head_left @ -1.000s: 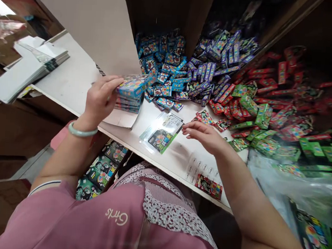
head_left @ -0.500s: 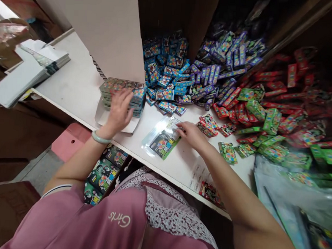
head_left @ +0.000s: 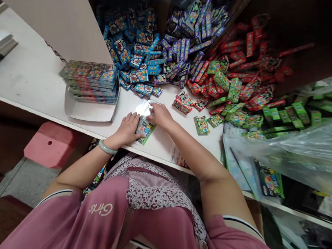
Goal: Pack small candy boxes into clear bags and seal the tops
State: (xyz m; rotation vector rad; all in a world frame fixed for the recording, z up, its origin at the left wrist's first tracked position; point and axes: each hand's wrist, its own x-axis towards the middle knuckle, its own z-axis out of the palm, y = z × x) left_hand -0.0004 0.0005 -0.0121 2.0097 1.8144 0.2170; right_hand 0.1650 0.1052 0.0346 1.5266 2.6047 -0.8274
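A clear plastic bag (head_left: 142,107) with a dark, green-edged printed packet (head_left: 145,128) in it lies flat on the white shelf. Across the packet's left side rests my left hand (head_left: 127,130), palm down, fingers stretched and thumb spread. My right hand (head_left: 161,116) has its fingers bent and pinched at the bag's upper right, where the plastic shines; the fingertips are partly hidden. To the left stands an open white carton tray (head_left: 93,111) holding a stack of printed flat boxes (head_left: 90,73).
Small blue packs (head_left: 139,76), purple packs (head_left: 183,49), red packs (head_left: 250,51) and green packs (head_left: 234,89) lie heaped at the back. A few loose packs (head_left: 201,125) sit right of my hands. Plastic bags (head_left: 236,154) are at the right, a pink stool (head_left: 50,144) below left.
My left hand has left the stacked boxes in the tray and come down on the bagged packet. My right hand stays at the bag's upper end. The view has shifted right.
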